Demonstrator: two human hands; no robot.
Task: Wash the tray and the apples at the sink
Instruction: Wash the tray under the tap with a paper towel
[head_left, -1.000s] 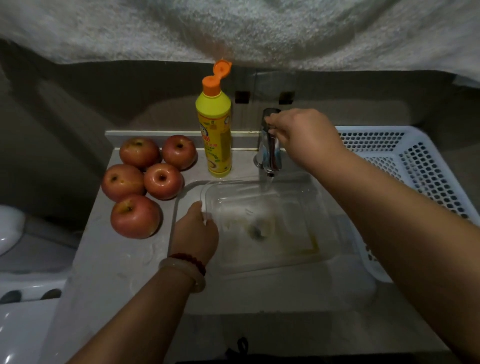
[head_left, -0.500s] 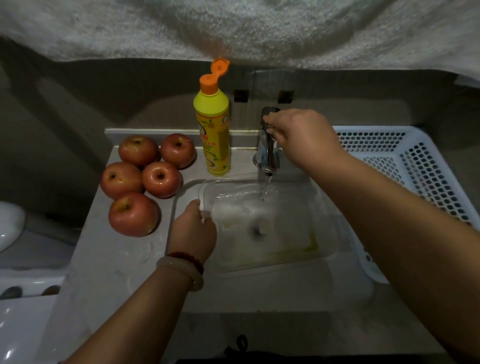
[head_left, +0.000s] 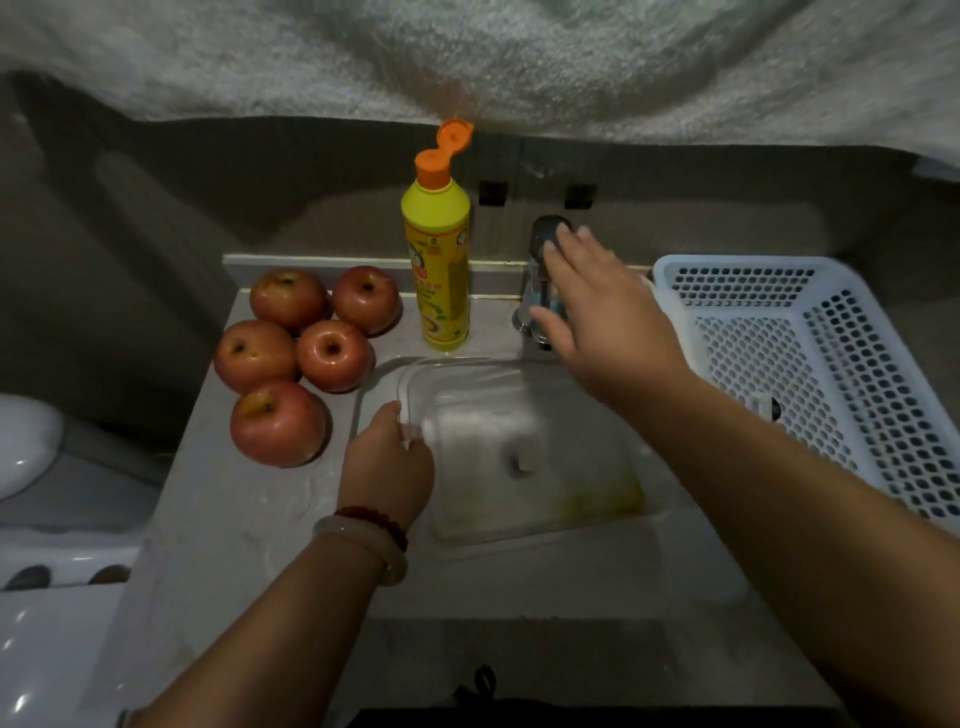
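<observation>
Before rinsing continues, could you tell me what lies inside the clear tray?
The clear tray holds water and yellowish residue at its near right corner; the drain shows through, while the left hand covers its left rim.

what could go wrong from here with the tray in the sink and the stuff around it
1. The left hand grips the clear tray by one corner only; wet, it could slip and knock the sink.
2. The dish soap bottle stands open right beside the tap, where the right hand could tip it.
3. The five apples sit loose near the counter edge and might roll.
</observation>
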